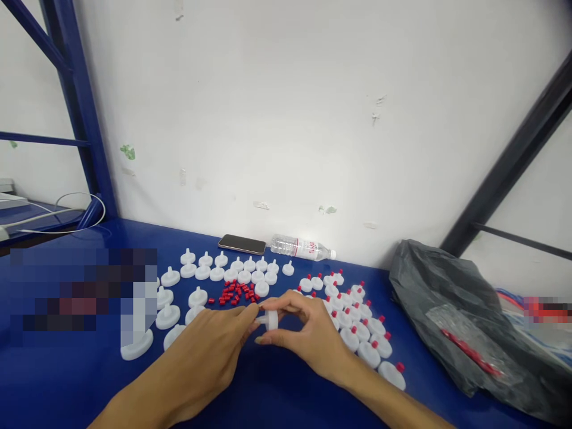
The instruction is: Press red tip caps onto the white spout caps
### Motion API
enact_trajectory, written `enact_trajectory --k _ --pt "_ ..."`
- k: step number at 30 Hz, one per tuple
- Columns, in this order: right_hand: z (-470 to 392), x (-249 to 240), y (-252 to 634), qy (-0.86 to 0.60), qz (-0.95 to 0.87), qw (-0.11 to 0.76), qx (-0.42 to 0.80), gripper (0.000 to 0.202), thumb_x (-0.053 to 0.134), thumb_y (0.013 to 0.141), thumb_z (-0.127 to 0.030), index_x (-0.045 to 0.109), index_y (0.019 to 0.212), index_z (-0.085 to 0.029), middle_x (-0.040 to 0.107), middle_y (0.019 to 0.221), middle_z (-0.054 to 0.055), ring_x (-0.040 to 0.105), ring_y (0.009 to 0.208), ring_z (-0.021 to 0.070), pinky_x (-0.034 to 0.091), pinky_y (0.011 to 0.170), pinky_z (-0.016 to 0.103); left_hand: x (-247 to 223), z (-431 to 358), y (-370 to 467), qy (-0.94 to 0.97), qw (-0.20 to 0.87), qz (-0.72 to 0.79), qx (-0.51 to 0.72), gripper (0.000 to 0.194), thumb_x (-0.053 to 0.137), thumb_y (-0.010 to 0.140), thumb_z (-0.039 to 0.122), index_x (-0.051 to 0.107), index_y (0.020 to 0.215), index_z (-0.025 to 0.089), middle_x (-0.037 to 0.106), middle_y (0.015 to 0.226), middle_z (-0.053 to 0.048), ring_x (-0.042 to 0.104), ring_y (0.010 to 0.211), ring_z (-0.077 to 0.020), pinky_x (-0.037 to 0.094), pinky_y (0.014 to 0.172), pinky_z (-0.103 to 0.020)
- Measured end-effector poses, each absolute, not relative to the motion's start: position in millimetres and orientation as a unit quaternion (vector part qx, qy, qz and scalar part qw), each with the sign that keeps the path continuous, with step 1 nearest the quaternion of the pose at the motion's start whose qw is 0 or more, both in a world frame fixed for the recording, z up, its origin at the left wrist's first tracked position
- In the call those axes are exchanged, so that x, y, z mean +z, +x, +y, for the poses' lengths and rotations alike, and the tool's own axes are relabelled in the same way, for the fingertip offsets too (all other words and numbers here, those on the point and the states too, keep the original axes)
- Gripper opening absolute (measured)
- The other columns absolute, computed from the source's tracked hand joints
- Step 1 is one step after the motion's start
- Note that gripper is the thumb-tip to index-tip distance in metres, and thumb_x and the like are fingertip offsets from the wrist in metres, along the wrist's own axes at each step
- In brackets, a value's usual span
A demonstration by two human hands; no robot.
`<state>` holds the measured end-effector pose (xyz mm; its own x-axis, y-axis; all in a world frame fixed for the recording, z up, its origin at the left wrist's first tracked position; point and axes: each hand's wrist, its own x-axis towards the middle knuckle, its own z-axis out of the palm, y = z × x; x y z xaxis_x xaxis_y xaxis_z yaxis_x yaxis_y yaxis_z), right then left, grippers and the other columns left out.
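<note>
Black bag [424, 310] on right side of counter [272, 393], contents unclear; clear pouch [473, 339] on it, red pieces showing through. Bottle [290, 246] on its side along back edge, fill unclear; phone [242, 244] just left. White cap [271, 320] pinched between thumb and fingers of right hand [313, 333], nozzle toward left hand [217, 342]. Left fingers bunched at nozzle, grip can't be told. Loose red tips [230, 293] on counter beyond the hands, plain caps [203, 272] left, red-tipped caps [369, 353] right.

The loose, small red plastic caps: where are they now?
In the head view, the loose red caps lie left of centre on the blue table, just beyond the left hand.
</note>
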<state>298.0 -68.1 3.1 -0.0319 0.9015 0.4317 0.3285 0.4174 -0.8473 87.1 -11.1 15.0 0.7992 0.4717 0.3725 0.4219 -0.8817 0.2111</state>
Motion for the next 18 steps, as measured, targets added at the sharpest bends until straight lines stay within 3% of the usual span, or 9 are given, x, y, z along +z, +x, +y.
enact_trajectory --k 7,11,15,18 --pt "-73 7 288 -0.473 -0.654 0.534 0.252 0.038 0.090 0.075 -0.047 0.079 0.103 -0.025 0.078 0.087 0.001 0.074 0.079 0.0190 0.060 0.078 0.032 6 -9 84 0.929 0.095 0.216 0.284 0.032 0.028 0.103 0.016 0.058 0.099 0.027 0.074 0.086 0.001 0.068 0.072 -0.0198 0.042 0.066 -0.032" --pt "-72 17 285 -0.464 -0.678 0.514 0.247 0.032 0.085 0.083 -0.036 0.075 0.110 -0.025 0.079 0.095 0.000 0.075 0.085 0.0185 0.060 0.083 0.031 14 -10 87 0.920 0.106 0.250 0.284 0.037 0.027 0.109 0.029 0.057 0.088 0.027 0.069 0.074 0.003 0.066 0.065 -0.0185 0.040 0.062 -0.031" --pt "-70 30 298 -0.494 -0.751 0.429 0.087 0.033 0.070 0.093 -0.021 0.069 0.126 -0.028 0.076 0.119 0.003 0.072 0.106 0.0203 0.056 0.097 0.035 30 -7 82 0.916 0.065 0.296 0.262 0.040 0.029 0.110 0.039 0.064 0.094 0.028 0.075 0.082 0.001 0.071 0.073 -0.0215 0.044 0.066 -0.033" --pt "-66 45 321 -0.543 -0.735 0.406 0.016 0.015 0.063 0.097 -0.021 0.073 0.107 -0.026 0.077 0.109 0.001 0.073 0.101 0.0206 0.055 0.092 0.033 40 3 67 0.901 0.022 0.349 0.255 0.044 0.031 0.108 0.045 0.067 0.090 0.029 0.077 0.085 -0.001 0.073 0.077 -0.0246 0.047 0.067 -0.035"
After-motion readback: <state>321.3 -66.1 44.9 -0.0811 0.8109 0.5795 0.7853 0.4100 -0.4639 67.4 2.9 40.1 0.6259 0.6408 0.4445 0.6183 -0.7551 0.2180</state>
